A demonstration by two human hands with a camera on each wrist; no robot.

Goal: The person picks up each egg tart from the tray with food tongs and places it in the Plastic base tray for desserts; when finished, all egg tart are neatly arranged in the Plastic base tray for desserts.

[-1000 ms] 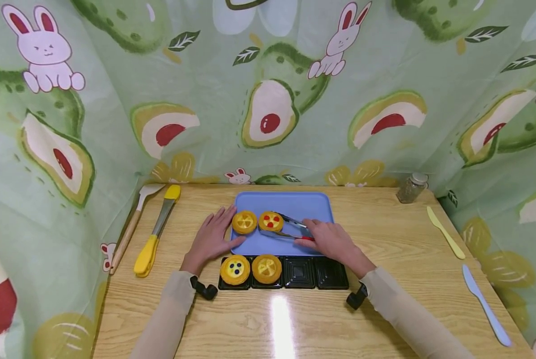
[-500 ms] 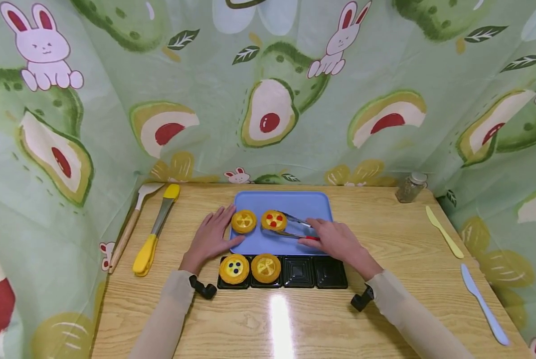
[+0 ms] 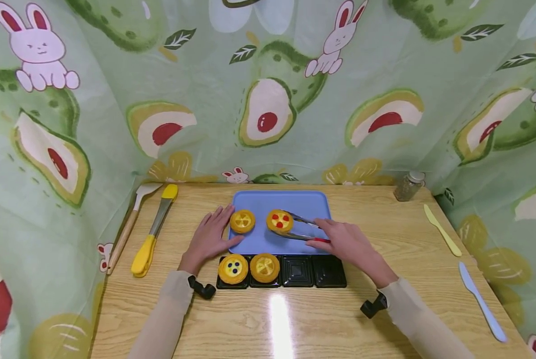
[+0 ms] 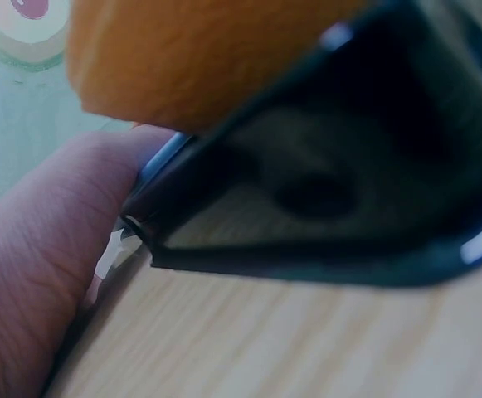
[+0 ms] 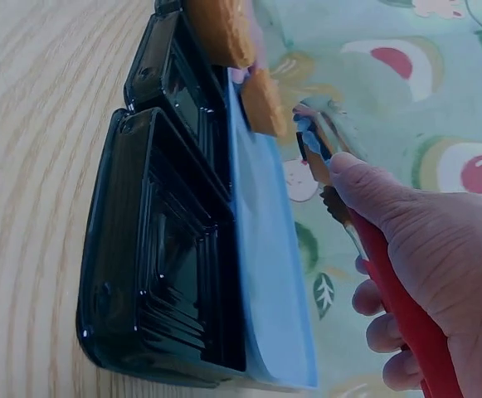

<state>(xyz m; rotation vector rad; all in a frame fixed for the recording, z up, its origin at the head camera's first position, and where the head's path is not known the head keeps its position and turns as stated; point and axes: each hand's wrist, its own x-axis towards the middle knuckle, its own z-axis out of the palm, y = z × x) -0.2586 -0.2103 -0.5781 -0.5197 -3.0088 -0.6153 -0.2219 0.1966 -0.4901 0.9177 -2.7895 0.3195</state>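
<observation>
My right hand [image 3: 348, 242] grips metal tongs with red handles [image 5: 398, 298]. Between the tongs' tips is an egg tart with red dots [image 3: 279, 221], over the middle of the blue tray [image 3: 278, 198]. Another tart, with a cross-marked yellow top [image 3: 243, 221], sits at the tray's left side. My left hand [image 3: 210, 238] rests along the tray's left edge with fingers spread and thumb near the front corner. In front of the tray is a black four-section holder [image 3: 330, 272]. Its left section bears a tart with dark blue dots [image 3: 233, 269]; beside that sits a cross-marked tart [image 3: 265, 268].
On the left lie yellow-handled tongs [image 3: 153, 232] and a white spatula with a wooden handle [image 3: 130, 224]. A glass jar [image 3: 409, 186] stands at the back right. Yellow [image 3: 443, 230] and blue [image 3: 480, 300] plastic knives lie at the right edge. A printed curtain [image 3: 268, 164] surrounds the table.
My right hand and tongs have moved right, taking the red-dotted tart away from the cross-marked tart beside it. My left hand has stayed at the tray's edge.
</observation>
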